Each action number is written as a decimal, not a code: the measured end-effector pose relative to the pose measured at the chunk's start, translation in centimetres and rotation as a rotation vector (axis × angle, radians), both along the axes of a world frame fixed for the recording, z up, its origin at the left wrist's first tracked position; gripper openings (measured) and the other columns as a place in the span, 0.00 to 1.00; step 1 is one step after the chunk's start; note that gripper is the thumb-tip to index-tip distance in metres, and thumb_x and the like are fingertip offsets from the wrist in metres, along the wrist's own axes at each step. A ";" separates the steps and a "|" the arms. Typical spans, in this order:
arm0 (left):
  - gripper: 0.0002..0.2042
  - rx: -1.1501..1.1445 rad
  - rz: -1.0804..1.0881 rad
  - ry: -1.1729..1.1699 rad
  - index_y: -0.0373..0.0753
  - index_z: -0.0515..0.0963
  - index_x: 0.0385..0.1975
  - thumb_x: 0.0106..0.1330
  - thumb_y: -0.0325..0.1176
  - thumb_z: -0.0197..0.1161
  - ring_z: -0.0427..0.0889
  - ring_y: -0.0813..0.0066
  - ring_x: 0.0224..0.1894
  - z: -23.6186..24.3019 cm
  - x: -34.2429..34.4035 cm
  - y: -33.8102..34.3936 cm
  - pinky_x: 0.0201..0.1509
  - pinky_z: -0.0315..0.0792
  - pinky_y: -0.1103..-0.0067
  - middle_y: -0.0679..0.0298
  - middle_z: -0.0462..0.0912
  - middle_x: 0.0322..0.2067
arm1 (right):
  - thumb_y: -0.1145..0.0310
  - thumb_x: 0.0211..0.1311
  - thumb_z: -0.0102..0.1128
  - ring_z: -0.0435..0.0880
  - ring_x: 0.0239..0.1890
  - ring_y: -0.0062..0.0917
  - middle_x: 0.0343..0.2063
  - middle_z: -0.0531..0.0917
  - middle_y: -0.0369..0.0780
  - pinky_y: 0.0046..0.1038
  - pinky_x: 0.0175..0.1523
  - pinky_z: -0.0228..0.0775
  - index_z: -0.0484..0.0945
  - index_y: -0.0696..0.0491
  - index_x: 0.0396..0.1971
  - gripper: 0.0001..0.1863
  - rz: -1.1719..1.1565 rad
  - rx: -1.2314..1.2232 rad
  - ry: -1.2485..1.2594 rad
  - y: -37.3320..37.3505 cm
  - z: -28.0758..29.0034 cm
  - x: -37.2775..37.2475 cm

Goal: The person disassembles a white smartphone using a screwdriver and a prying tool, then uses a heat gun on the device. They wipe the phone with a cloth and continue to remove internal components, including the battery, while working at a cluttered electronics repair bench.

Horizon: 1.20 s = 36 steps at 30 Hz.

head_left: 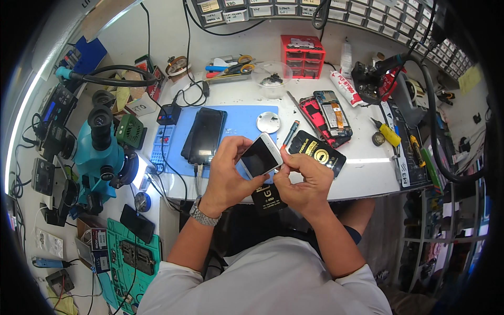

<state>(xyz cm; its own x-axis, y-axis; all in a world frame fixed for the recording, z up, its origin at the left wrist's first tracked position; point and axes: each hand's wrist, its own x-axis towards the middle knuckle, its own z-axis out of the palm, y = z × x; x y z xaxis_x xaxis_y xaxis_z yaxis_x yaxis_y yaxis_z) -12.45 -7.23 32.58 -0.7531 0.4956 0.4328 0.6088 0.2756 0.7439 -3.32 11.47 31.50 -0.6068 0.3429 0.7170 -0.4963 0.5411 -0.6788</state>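
My left hand (226,169) is closed around a white smartphone (261,156) with a dark screen, tilted above the front edge of the table. My right hand (304,181) is pinched, thumb and forefinger against the phone's right edge; whatever lies between those fingertips is hidden. Just beyond them a blue and orange pen-shaped tool (292,132) lies on the table. Below the phone a black card-like packet (268,198) shows at the table edge. Another black and yellow packet (318,152) lies beside my right hand.
A blue mat (242,116) carries dark phones (205,135) and a round white-metal dish (268,122). Opened phone parts (333,118) lie at the right. A teal microscope (97,149) stands left, with cables around it. A red drawer box (303,56) stands at the back.
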 end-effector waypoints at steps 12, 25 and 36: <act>0.36 -0.172 0.000 -0.037 0.37 0.74 0.49 0.44 0.31 0.94 0.85 0.62 0.44 2.7 -0.7 0.4 0.49 0.83 0.68 0.58 0.77 0.44 | 0.85 0.53 0.74 0.93 0.31 0.30 0.31 0.92 0.44 0.28 0.42 0.86 0.91 0.61 0.45 0.17 0.006 0.009 0.036 0.3 0.0 0.0; 0.28 -0.272 0.150 0.278 0.39 0.74 0.47 0.48 0.28 0.84 0.88 0.48 0.39 2.2 0.0 1.0 0.45 0.83 0.63 0.55 0.82 0.40 | 0.85 0.71 0.66 0.94 0.49 0.23 0.48 0.94 0.44 0.27 0.58 0.89 0.90 0.64 0.56 0.16 0.177 -0.268 -0.275 1.4 -1.0 1.0; 0.42 0.514 -0.027 -0.467 0.28 0.67 0.75 0.62 0.23 0.86 0.93 0.65 0.56 1.1 1.4 2.1 0.57 0.90 0.70 0.51 0.87 0.59 | 0.79 0.76 0.74 0.93 0.53 0.29 0.52 0.92 0.46 0.30 0.60 0.88 0.86 0.62 0.63 0.19 0.195 -0.180 -0.205 -0.4 1.0 1.4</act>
